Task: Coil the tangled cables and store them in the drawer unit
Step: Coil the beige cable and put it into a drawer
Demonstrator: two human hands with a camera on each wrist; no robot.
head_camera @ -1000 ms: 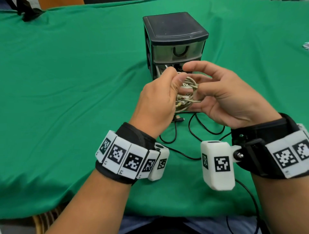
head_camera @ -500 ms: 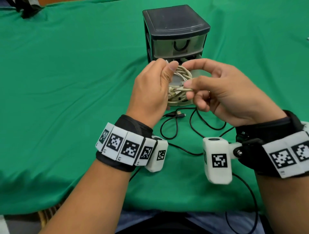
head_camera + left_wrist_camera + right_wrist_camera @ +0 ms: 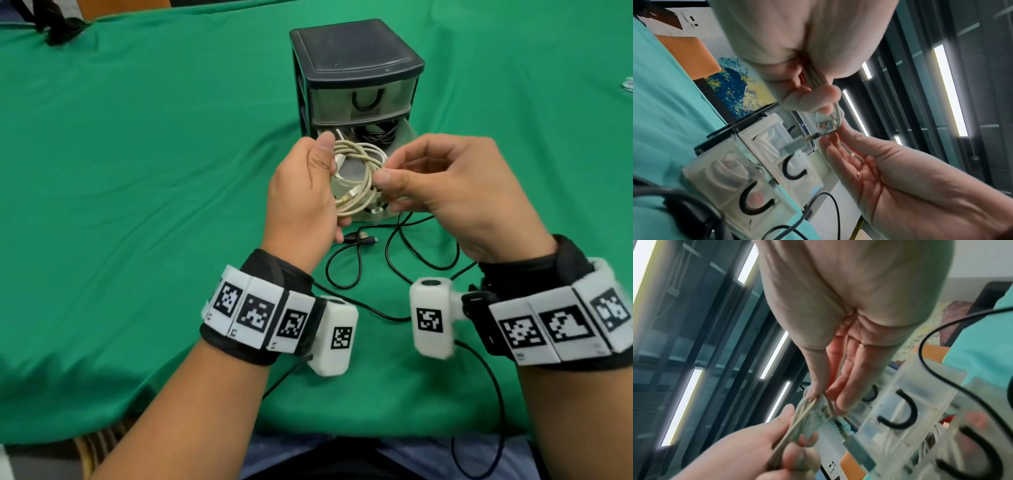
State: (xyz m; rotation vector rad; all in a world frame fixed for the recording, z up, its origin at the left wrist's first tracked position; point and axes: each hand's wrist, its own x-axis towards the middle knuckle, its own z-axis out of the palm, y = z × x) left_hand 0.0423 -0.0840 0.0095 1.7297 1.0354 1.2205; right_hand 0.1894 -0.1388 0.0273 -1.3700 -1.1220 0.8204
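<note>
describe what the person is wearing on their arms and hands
Each forearm is bare, with no sleeve. Both wrists carry a black strap ringed with white blocks printed with black square markers: the left band, the right band. A white camera pod with its own marker hangs from each band, trailing a thin black cable. The right hand wears a slim ring.

We see a green cloth spread over the table; a dark strap lies at its far left corner; an orange panel and long ceiling lights show beyond.
</note>
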